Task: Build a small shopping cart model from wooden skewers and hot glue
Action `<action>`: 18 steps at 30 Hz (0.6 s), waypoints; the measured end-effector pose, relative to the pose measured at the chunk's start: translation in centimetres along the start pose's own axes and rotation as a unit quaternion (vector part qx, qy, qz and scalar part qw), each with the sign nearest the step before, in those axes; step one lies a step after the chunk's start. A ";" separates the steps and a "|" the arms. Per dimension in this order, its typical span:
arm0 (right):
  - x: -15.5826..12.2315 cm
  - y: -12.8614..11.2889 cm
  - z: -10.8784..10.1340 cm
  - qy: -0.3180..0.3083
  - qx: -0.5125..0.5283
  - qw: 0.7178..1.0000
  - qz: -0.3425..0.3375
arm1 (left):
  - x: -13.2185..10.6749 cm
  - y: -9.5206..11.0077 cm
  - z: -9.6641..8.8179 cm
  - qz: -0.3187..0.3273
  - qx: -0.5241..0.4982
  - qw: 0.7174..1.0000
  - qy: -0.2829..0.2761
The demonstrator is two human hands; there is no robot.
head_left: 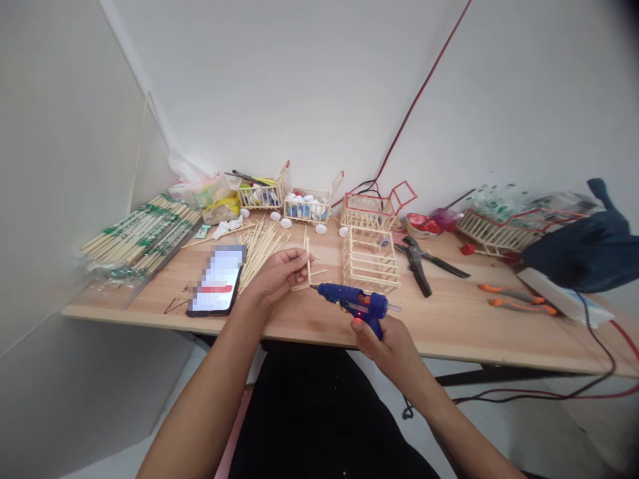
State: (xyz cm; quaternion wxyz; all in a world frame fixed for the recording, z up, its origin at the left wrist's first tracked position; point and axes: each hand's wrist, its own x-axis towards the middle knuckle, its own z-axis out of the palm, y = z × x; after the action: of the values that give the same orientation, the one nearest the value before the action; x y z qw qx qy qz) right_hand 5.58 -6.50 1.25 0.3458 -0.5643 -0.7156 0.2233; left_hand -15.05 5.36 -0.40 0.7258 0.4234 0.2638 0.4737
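My left hand point(277, 274) is closed on a small frame of thin wooden sticks point(308, 266), holding it upright over the wooden table point(449, 326). My right hand point(384, 342) grips a blue hot glue gun point(355, 303) with a red light on its handle. The gun's nozzle points left and almost touches the base of the stick frame. A square stick cage point(370, 259) stands just right of the frame.
A lit phone point(217, 287) lies left of my left hand, beside loose sticks point(259, 246) and packs of chopsticks point(142, 233). Small stick carts point(309, 205) line the back. Black pliers point(417, 263), orange-handled cutters point(514, 299) and a dark cloth point(584, 249) lie to the right.
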 end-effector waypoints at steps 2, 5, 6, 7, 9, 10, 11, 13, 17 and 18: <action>0.0 0.1 0.0 -0.017 0.018 1.000 0.014 | 0.0 0.0 0.1 0.001 -0.001 1.000 0.002; 0.1 0.3 0.0 -0.027 0.030 0.999 0.032 | -0.1 0.1 0.2 0.001 0.000 1.000 0.005; 0.1 0.3 0.0 -0.029 0.033 0.998 0.035 | -0.1 0.1 0.2 0.001 0.000 1.000 0.006; 0.1 0.4 0.0 -0.031 0.035 0.998 0.036 | -0.1 0.1 0.2 0.001 0.000 1.000 0.007; 0.1 0.4 0.0 -0.035 0.039 0.998 0.036 | -0.1 0.1 0.2 0.000 0.000 1.000 0.006; 0.1 0.4 0.0 -0.034 0.042 0.998 0.035 | -0.1 0.1 0.2 0.000 0.000 1.000 0.005; 0.1 0.4 0.0 -0.032 0.044 0.998 0.034 | -0.1 0.1 0.2 0.000 0.000 1.000 0.004; 0.1 0.4 0.0 -0.024 0.048 0.998 0.033 | -0.1 0.0 0.1 0.001 0.000 1.000 0.003; 0.1 0.6 0.0 -0.028 0.062 0.997 0.023 | -0.1 0.0 0.0 0.001 0.005 1.000 0.006; 0.1 0.7 0.0 -0.035 0.069 0.997 0.016 | -0.1 0.0 0.0 0.002 0.005 1.000 0.006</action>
State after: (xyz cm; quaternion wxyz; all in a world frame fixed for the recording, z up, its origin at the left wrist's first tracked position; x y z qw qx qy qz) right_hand 6.01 -6.27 0.79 0.3547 -0.5423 -0.7010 0.2978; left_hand -15.08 5.31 -0.41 0.7213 0.4242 0.2698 0.4764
